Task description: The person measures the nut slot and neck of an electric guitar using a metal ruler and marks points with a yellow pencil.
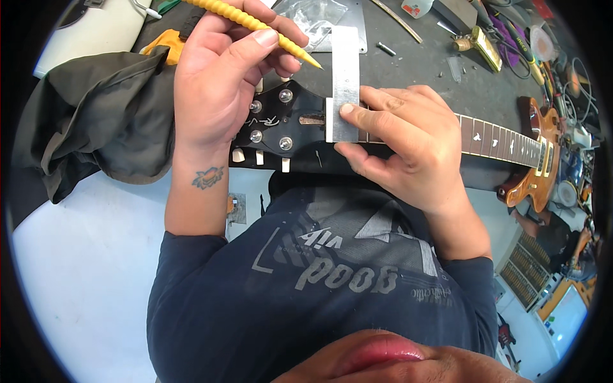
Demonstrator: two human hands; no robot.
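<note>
My left hand [220,73] is closed on a yellow pencil [246,22] with a ribbed, twisted barrel. Its dark tip points down to the right, just short of a flat metal square [346,64]. With my right hand [408,137] I press that square across the guitar neck [498,140], thumb and fingers pinching its near end. A thicker edge of the square lies by the nut end, beside the black headstock [274,118]. Silver tuner posts and cream tuner buttons stand on the headstock. My right fingers hide part of the fretboard.
The guitar's amber body [533,159] lies at the right. A dark cloth [115,121] is bunched at the left. Clear plastic bags [313,19], a small metal rod [385,48] and a yellow tin [486,50] lie on the dark bench [408,67]. Tools and cables crowd the far right.
</note>
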